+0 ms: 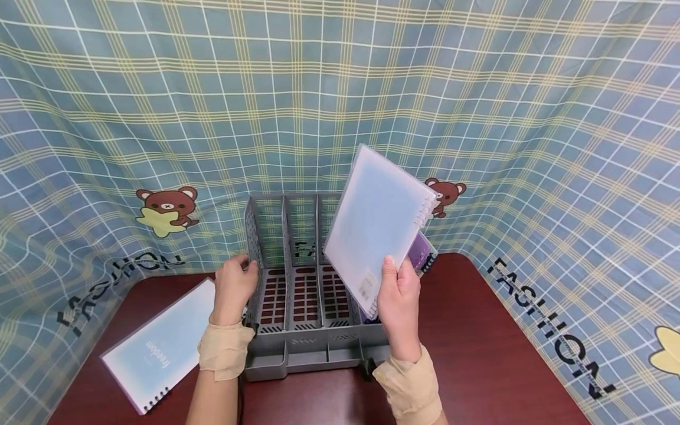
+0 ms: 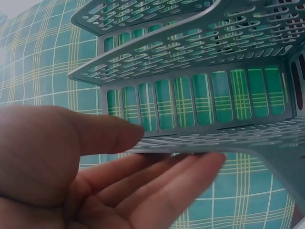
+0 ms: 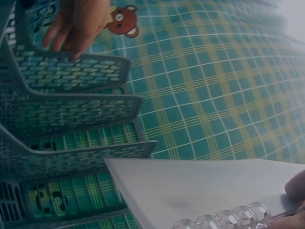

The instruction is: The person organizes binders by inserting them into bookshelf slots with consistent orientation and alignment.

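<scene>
My right hand (image 1: 399,307) grips a pale blue spiral notebook (image 1: 377,218) near its lower corner, thumb on the cover. The notebook is raised and tilted over the right part of a grey desk file organizer (image 1: 276,342); a small barcode label shows low on its cover. In the right wrist view the notebook's clear coil (image 3: 233,217) faces the camera. My left hand (image 1: 234,289) pinches the organizer's left side panel. Seen from the left wrist, the thumb (image 2: 107,133) lies on one side of the perforated panel and the fingers on the other.
Left of the organizer, another blue spiral notebook (image 1: 170,336) marked "freedom" lies on the dark red table (image 1: 494,354). A purple notebook (image 1: 422,251) is partly hidden behind the held one. Checked cloth (image 1: 297,106) hangs behind and at both sides.
</scene>
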The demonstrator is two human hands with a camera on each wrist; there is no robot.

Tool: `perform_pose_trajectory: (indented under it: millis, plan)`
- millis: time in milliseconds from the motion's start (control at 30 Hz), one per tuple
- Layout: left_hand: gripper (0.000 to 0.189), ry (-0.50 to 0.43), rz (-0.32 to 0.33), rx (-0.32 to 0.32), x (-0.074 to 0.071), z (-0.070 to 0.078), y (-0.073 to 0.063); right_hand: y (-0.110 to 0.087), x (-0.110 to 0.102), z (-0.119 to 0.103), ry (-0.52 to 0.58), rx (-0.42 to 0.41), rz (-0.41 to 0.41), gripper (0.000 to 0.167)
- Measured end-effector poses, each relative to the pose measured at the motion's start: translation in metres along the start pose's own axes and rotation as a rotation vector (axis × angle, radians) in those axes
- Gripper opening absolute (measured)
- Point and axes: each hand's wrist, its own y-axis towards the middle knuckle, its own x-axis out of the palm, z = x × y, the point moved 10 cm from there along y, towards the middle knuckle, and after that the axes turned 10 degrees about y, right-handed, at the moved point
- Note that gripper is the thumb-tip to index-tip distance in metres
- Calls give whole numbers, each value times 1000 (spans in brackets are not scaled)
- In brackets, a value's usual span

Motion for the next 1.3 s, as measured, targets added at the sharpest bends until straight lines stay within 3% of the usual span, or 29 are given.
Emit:
perform_pose_trajectory:
  millis: [300,500,733,1300]
  plan:
    - [35,14,11,11,2,1,6,-7,4,12,-113,-78,109,26]
    - [27,22,34,28,1,7,6,-10,15,34,-177,-58,143,23]
    - [23,13,70,19,1,8,6,-15,28,53,-191,-45,138,24]
    - [28,-7,78,-13,8,-3,12,-22,46,87,-273,-38,153,24]
